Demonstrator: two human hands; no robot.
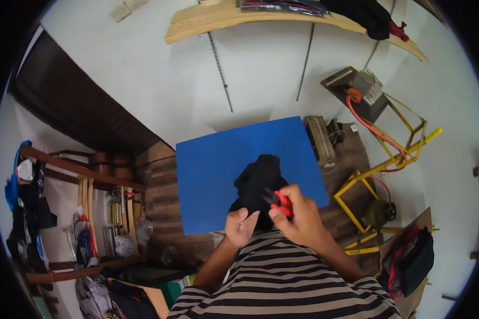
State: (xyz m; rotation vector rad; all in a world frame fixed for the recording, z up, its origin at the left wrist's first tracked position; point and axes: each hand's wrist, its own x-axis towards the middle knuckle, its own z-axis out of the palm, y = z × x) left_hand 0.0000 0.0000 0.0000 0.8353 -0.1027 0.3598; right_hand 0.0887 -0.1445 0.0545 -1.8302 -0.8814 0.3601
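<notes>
A crumpled black cloth garment (258, 183) lies over the near part of a blue tabletop (213, 165) and reaches back to my striped shirt. My left hand (240, 227) pinches its near left edge, thumb up. In my right hand (302, 218) is a red-handled tool (283, 204), its two dark jaws pointing left over the cloth. Those jaws are blurred, so whether they are scissors or pliers I cannot make out. The two hands are close together but apart, near the table's front edge.
A wooden shelf (218, 22) with folded clothes hangs on the far wall. To the right stand a yellow metal frame (351, 191) with an orange hose (377, 133) and a wooden crate (319, 139). Brown racks (80, 173) with bags and clothes line the left.
</notes>
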